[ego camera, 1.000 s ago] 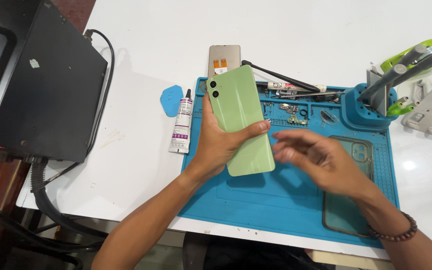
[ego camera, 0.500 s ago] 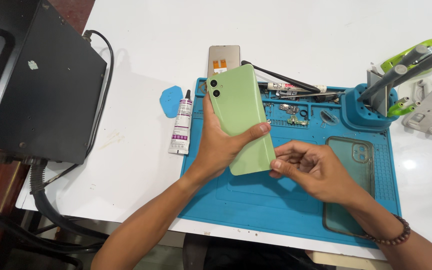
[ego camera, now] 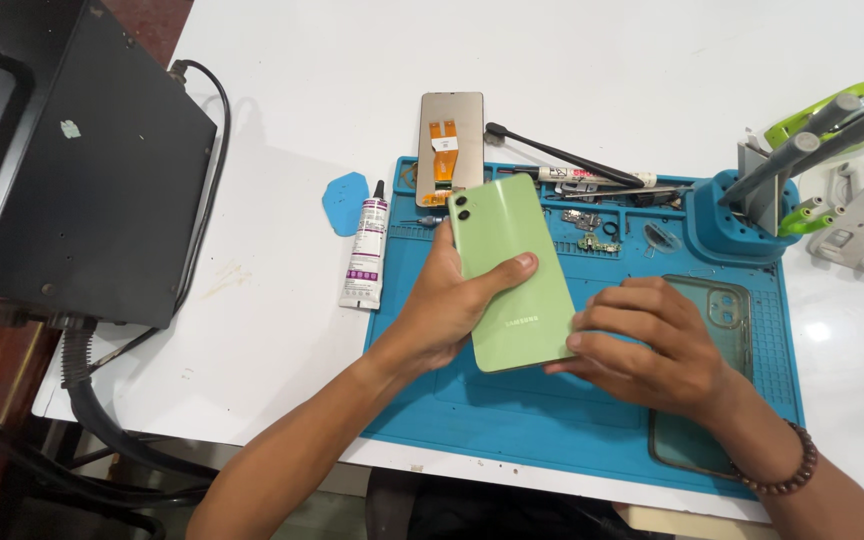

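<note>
White table [ego camera: 592,60] fills most of the view from above, with a large black box [ego camera: 92,180] at its left edge and thick cables hanging below it. On the table lies a blue work mat [ego camera: 552,420], seen past the person's two forearms, which reach in from the bottom edge.

Above the middle of the mat, a light green phone [ego camera: 512,270] is held back side up, its two camera lenses at the upper left corner, its long axis tilted slightly to the left. The left hand [ego camera: 442,310] grips it from the left side: the thumb lies across the back, the fingers curl underneath out of sight, so the hand is closed around the phone. The right hand [ego camera: 652,345] sits at the phone's lower right edge, fingers bent and loosely curled, the fingertips touching that edge; whether it grips or only presses cannot be told. A bead bracelet [ego camera: 782,470] circles the right wrist.

Beneath the right hand lies a clear phone case [ego camera: 717,330]. A blue tool stand [ego camera: 737,215] stands at the mat's upper right corner. A phone screen part [ego camera: 450,135] lies just beyond the mat's top edge, and a small white glue tube [ego camera: 365,250] and a blue pick [ego camera: 345,200] rest left of the mat.
</note>
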